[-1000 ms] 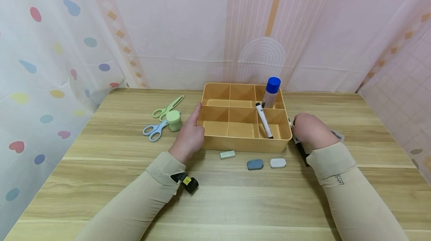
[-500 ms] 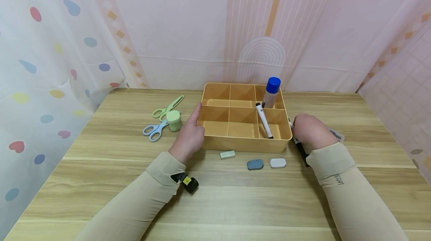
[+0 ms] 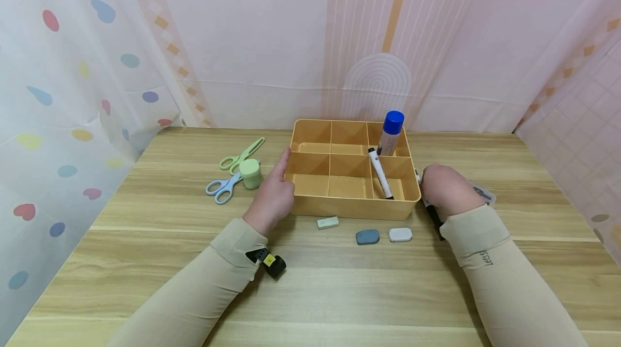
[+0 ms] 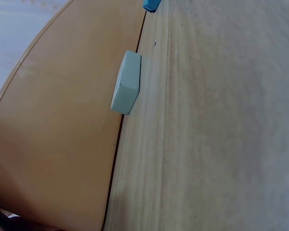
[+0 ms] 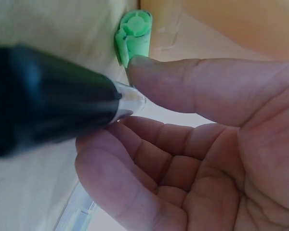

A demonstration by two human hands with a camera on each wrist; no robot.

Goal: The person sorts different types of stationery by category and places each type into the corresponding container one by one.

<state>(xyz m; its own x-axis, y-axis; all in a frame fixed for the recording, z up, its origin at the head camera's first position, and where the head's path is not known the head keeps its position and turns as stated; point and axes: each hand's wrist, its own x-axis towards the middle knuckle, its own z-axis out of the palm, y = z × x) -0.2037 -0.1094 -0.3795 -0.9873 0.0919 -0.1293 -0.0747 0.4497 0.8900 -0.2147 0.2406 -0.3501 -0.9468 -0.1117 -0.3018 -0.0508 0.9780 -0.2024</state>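
Note:
My left hand (image 3: 273, 196) rests at the left side of the orange divided box (image 3: 351, 208), its index finger straight along the rim; its other fingers are mostly hidden. By the box's right side, my right hand (image 3: 448, 189) holds a marker (image 5: 62, 101) with a black cap and white barrel. In the right wrist view the thumb lies on one side of the marker and curled fingers on the other. Another white marker (image 3: 380, 173) leans in the front right compartment. Behind it, a blue-capped bottle or tube (image 3: 390, 132) stands in the back right compartment.
In front of the box lie a pale green block (image 3: 328, 222), a blue-grey one (image 3: 367, 237) and a white one (image 3: 400, 235). Green scissors (image 3: 242, 155), blue scissors (image 3: 224, 188) and a green container (image 3: 250, 173) are left. A green plastic piece (image 5: 135, 36) lies beyond the right thumb.
The right hand and sleeve have shifted very slightly left, with the marker still in the fingers. The left hand, the box and the other things have not moved.

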